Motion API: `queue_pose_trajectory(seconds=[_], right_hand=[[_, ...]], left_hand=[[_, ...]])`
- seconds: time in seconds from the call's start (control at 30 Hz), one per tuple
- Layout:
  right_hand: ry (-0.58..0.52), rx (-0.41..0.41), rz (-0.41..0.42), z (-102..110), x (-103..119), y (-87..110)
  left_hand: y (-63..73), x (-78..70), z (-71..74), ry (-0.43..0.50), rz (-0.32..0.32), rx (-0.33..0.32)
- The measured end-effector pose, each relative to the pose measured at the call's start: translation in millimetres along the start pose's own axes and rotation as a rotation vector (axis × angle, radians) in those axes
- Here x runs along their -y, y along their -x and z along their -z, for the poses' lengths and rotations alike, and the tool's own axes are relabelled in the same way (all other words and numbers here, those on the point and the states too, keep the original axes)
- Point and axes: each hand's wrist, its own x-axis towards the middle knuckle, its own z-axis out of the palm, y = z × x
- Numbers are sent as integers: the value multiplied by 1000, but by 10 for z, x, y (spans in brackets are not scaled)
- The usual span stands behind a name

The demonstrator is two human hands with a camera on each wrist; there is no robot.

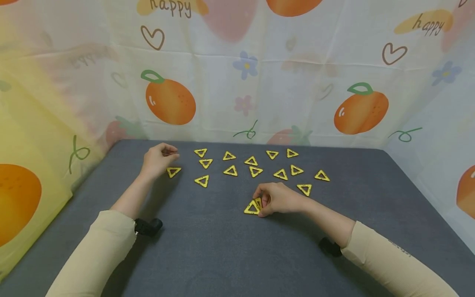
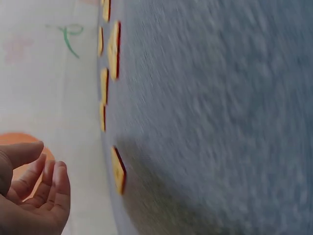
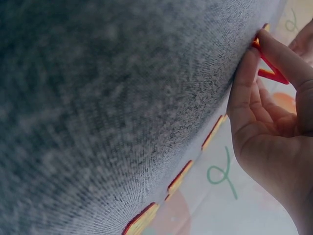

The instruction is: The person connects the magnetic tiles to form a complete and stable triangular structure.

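In the head view, I'm watching the right hand (image 1: 280,198) pinching a yellow triangular frame (image 1: 258,201) between thumb and fingers; that piece is tilting over a flat-lying triangle (image 1: 250,212) near the middle of the dark grey tabletop (image 1: 208,243); the left hand (image 1: 157,160) is hovering by the leftmost triangle (image 1: 172,168), its fingers bending loosely and gripping nothing; more yellow triangles (image 1: 231,173) are lying scattered towards the patterned backdrop (image 1: 215,95).

In the left wrist view, the thumb is reaching towards the relaxed fingertips, a gap showing between them; the leftmost triangle is lying beneath on the tabletop.

In the right wrist view, thumb and forefinger are clasping the frame, its red side showing.
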Motion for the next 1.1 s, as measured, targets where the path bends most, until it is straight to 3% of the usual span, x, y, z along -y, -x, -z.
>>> queue_pose_trajectory(seconds=[0.1,0.27,0.37,0.7,1.1], right_hand=[[-1,-1,0,0,-1,4],[-3,2,-3,-5,7,2],[-7,1,-4,-6,7,1],[-16,0,-8,-3,-27,2],[-22,1,-14,-3,-13,9]], left_hand=[[-8,127,24,-18,33,49],[-18,381,44,-56,69,240],[-35,495,54,-63,58,308],[-74,589,53,-60,39,335],[-34,569,65,-70,32,331]])
